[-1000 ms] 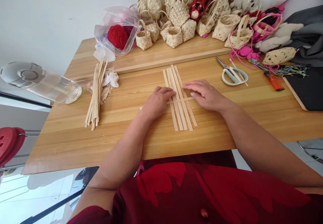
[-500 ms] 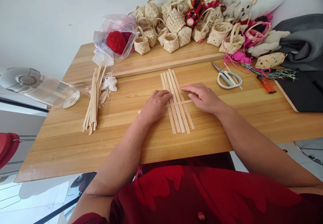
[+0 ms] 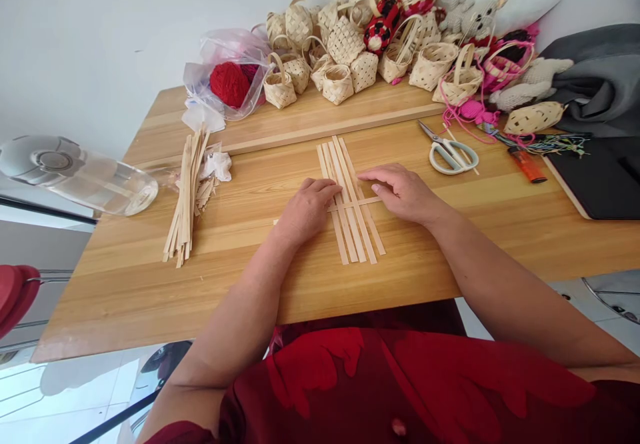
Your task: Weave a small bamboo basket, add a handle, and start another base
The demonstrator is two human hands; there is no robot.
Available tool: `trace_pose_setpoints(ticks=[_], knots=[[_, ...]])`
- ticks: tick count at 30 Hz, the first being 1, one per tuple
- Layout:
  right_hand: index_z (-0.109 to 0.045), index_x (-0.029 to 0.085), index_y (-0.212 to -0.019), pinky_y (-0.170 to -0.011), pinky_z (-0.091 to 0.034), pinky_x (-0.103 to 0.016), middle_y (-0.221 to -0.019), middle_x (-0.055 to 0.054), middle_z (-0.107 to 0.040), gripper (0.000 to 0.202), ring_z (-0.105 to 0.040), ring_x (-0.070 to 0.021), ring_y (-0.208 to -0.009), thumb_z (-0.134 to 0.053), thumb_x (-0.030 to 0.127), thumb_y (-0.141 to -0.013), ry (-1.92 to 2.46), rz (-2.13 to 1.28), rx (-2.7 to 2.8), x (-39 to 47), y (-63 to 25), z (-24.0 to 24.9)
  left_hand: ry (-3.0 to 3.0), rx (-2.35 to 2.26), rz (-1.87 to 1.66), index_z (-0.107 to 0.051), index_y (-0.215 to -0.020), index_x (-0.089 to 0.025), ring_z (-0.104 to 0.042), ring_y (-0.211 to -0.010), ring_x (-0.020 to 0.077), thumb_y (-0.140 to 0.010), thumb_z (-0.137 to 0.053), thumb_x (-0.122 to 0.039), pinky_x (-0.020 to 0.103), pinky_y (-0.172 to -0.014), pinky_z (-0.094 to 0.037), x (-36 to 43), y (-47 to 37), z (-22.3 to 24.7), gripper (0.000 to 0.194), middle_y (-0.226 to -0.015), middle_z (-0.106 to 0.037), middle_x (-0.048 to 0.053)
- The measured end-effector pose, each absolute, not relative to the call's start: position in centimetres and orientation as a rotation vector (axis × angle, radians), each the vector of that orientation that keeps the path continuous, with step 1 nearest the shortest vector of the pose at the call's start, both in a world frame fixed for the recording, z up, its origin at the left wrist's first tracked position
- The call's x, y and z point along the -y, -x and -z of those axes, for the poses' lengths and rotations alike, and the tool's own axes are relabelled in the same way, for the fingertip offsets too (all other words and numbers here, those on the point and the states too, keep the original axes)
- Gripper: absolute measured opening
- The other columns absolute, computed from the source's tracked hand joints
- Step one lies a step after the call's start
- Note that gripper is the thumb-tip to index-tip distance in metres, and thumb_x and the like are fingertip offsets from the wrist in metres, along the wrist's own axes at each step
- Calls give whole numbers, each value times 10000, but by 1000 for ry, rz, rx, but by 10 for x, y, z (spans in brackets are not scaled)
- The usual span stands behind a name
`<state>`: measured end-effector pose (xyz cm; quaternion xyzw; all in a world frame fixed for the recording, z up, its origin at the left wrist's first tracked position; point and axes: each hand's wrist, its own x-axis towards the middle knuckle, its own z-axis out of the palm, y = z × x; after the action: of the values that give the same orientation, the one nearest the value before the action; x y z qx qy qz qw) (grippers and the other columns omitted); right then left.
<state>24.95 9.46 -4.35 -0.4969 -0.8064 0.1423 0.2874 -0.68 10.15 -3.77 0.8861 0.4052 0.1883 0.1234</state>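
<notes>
Still flat — both hands (image 3: pixel 350 201) press the strips (image 3: pixel 350 224), unmoved.

This looks like a craft corner in a home, because the light wooden table (image 3: pixel 150 284) by a white wall holds a heap of little woven straw baskets (image 3: pixel 350 51), a ball of red yarn (image 3: pixel 229 84), white-handled scissors (image 3: pixel 450 152) and soft knitted toys (image 3: pixel 530 87).

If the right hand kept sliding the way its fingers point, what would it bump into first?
The right hand points leftward across the upright strips, which its fingertips already touch. Just beyond them, the first thing it would probably meet is the left hand.
</notes>
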Motion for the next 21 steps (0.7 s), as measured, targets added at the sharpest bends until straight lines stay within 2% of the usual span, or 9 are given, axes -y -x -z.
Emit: trace_pose_setpoints(ticks=[11,21], knots=[[-752,259,-1268,-1069,-516,-552,-1283,-65,-762,425,-678,-314,-1204,-527,168,-920,1346,-417,2129,-93,-248,41,-2592,-1193,-580,-691,-1317,-181,-593,-1216,252,-980,-439,-84,464,-1111,-504,-103,8,42,431,-1395,-667,110],[-772,225,-1236,-1061,-525,-494,-1256,-56,-777,401,-695,-294,-1190,-526,156,-927,1370,-424,2094,-92,-246,39,-2586,-1206,-543,-678,-1336,-183,-588,-1206,254,-981,-428,-94,455,-1115,-491,-102,8,39,444,-1368,-690,89]])
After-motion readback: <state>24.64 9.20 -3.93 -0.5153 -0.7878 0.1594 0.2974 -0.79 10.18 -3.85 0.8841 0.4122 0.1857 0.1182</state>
